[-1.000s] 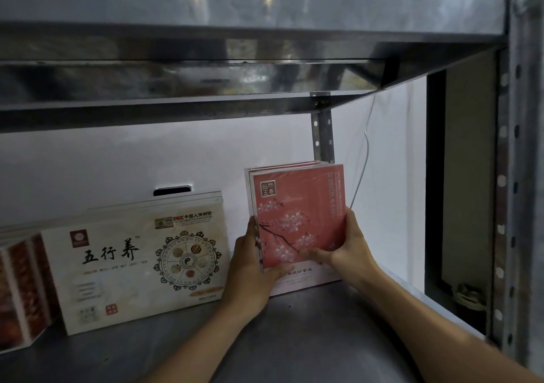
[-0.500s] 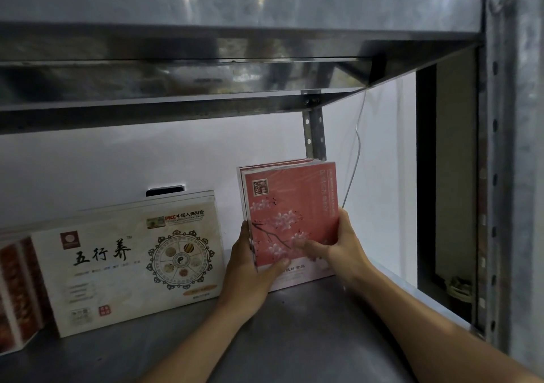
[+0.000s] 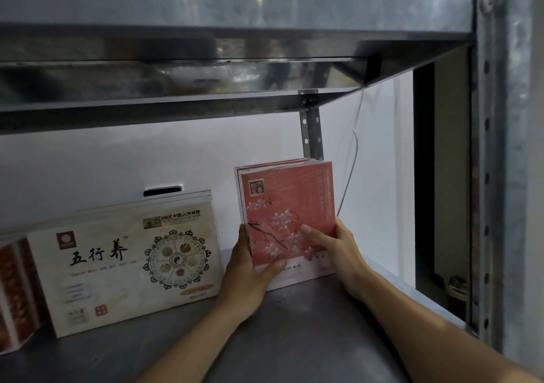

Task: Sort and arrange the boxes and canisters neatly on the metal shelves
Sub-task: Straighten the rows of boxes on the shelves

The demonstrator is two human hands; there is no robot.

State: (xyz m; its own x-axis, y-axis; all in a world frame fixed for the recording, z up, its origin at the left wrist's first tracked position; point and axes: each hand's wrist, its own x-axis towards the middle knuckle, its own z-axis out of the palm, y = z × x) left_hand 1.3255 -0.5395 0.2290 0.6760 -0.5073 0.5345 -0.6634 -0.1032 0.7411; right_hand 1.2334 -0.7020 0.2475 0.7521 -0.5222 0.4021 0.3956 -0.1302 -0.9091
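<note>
A pink box with blossom print point(image 3: 290, 206) stands upright at the back right of the metal shelf point(image 3: 294, 338), with similar pink boxes close behind it. My left hand point(image 3: 250, 267) grips its lower left edge, thumb across the front. My right hand point(image 3: 335, 250) grips its lower right edge, thumb lying on the front face. A wide cream box with black characters and a round emblem point(image 3: 129, 262) stands upright to the left, a small gap away.
A red-patterned box point(image 3: 14, 294) sits at the far left edge. The upper shelf point(image 3: 235, 29) hangs low overhead. A perforated upright post point(image 3: 500, 176) borders the right side, a thin cable point(image 3: 351, 164) runs down the white back wall.
Both hands keep their hold on the pink box. In the frame, the boxes and hands sit slightly further left than before.
</note>
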